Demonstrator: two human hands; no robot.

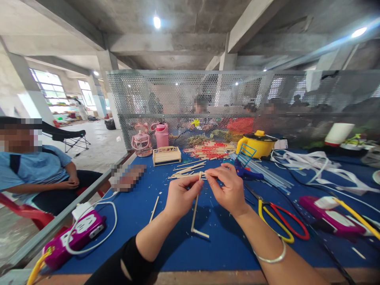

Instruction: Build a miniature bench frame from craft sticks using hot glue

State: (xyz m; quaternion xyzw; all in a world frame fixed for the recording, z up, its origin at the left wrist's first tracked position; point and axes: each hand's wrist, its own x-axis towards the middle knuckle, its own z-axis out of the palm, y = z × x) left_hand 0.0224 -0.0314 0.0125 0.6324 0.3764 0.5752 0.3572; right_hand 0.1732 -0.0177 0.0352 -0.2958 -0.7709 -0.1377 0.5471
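Observation:
My left hand (181, 196) pinches a thin wooden stick frame (195, 213) near its top; the frame hangs down and ends in a short crosspiece just above the blue table (178, 253). My right hand (227, 189) pinches the same frame's upper end from the right, fingers closed on the short top stick. A silver bangle (271, 258) sits on my right wrist. Loose sticks (187, 169) lie just beyond my hands, and one single stick (154, 208) lies to the left.
Red-and-yellow scissors (282, 221) lie right of my hands, with a blue glue gun (245, 172), clear glue rods (267, 174) and a yellow pot (257, 143). A small stick-built crate (166, 155), pink bottles (154, 136) and purple power strips (77, 233) stand around. A seated person (32, 170) is at left.

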